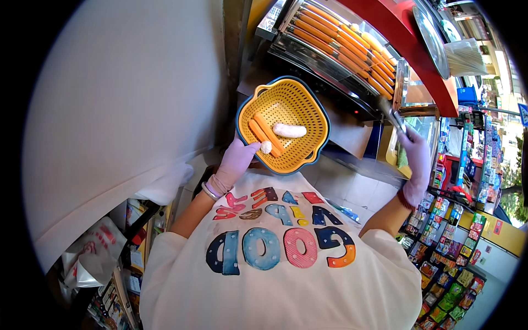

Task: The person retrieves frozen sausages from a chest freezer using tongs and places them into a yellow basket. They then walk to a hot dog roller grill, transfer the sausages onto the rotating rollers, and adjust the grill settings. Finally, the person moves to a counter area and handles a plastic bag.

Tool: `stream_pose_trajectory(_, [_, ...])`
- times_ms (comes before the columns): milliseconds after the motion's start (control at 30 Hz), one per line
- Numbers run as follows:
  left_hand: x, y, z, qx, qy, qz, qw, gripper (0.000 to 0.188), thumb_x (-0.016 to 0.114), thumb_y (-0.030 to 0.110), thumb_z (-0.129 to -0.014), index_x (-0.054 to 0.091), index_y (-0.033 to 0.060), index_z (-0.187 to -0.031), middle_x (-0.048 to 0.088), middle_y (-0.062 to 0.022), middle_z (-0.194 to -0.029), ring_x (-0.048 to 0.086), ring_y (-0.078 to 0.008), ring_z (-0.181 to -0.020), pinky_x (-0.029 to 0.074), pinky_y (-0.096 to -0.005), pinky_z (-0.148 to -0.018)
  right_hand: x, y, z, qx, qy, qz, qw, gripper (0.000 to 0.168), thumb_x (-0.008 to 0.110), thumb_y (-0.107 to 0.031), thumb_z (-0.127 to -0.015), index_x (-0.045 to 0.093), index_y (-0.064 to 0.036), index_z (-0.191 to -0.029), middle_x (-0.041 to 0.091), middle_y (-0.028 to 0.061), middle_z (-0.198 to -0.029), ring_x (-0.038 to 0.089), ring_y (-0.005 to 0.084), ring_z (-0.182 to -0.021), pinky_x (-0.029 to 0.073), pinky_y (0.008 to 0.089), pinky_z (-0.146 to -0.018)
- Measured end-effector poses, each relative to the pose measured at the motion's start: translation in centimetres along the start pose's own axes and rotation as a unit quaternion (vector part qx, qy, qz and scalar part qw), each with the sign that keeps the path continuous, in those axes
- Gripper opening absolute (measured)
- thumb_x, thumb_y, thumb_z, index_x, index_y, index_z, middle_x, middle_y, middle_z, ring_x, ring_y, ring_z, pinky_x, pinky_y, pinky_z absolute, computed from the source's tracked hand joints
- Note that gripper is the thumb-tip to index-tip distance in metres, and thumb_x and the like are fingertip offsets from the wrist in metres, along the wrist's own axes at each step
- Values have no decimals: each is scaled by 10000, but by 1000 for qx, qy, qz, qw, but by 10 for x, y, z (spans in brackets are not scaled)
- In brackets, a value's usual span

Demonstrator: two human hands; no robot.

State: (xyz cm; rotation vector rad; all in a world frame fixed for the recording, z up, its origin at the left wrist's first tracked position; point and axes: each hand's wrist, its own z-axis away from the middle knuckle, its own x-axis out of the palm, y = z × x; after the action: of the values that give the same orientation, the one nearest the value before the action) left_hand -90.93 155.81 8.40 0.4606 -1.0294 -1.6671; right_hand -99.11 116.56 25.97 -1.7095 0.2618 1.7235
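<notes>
My gloved left hand [239, 159] grips the near left rim of a yellow perforated plastic basket [288, 97], nested in a dark blue basin [238, 119]. Inside lie two long orange sausages [264, 134], a frosty-looking white sausage [289, 130] and a small whitish ball [266, 147]. Off to the right, my gloved right hand [414, 152] holds metal tongs [394, 115]. Their tips, blurred, are beside the lower right end of a sausage roller grill [313, 57], and whether they touch anything cannot be told. Rows of orange sausages [342, 45] rest on its rollers, with paler ones near the back.
A red curved counter edge [412, 37] borders the grill, with a round metal tray [431, 41] and a bundle of thin sticks [466, 57] beyond. Racks of packaged snacks [449, 268] stand at right. A large white sheet-like surface [132, 90] fills the left.
</notes>
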Motion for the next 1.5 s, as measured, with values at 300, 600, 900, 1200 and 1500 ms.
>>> stream_pose_trajectory(300, [-1, -27, -11, 32, 25, -2, 999, 399, 510, 65, -886, 434, 37, -1277, 578, -63, -1175, 595, -131, -1002, 527, -266, -762, 92, 33, -295, -153, 173, 58, 971, 530, 590, -526, -832, 661, -42, -1036, 665, 165, -872, 647, 303, -811, 481, 380, -776])
stream_pose_trajectory(600, [1, -13, -11, -5, 62, 26, 998, 412, 483, 50, -899, 396, 38, -1301, 549, -85, -1218, 585, -188, -1061, 541, -332, -815, 122, -22, -344, -162, 87, 21, 983, 555, 660, -497, -798, 637, -45, -1120, 677, 133, -963, 643, 254, -825, 487, 381, -783])
stream_pose_trajectory(900, [-3, 8, -2, -24, 21, 63, 997, 457, 543, 91, -879, 404, 20, -1309, 579, -79, -1172, 596, -138, -1008, 525, -273, -808, 31, -17, -80, 40, 55, 127, 990, 525, 550, -524, -866, 630, -119, -1190, 664, 198, -967, 641, 335, -938, 477, 394, -821])
stream_pose_trajectory(1200, [-5, 5, 2, -4, -3, -2, 1000, 432, 533, 94, -898, 407, 49, -1309, 577, -53, -1171, 599, -119, -965, 531, -265, -767, 85, -106, 112, -183, -151, 29, 971, 490, 728, -292, -768, 604, -107, -1203, 612, 99, -798, 617, 228, -670, 497, 310, -626])
stream_pose_trajectory(1500, [-12, -16, 2, 42, 30, -40, 998, 421, 555, 105, -890, 413, 56, -1283, 591, -58, -1123, 622, -123, -916, 557, -256, -702, 115, -119, 100, -289, -180, 105, 934, 360, 698, -339, -768, 606, -123, -1040, 626, 111, -761, 630, 270, -669, 503, 360, -573])
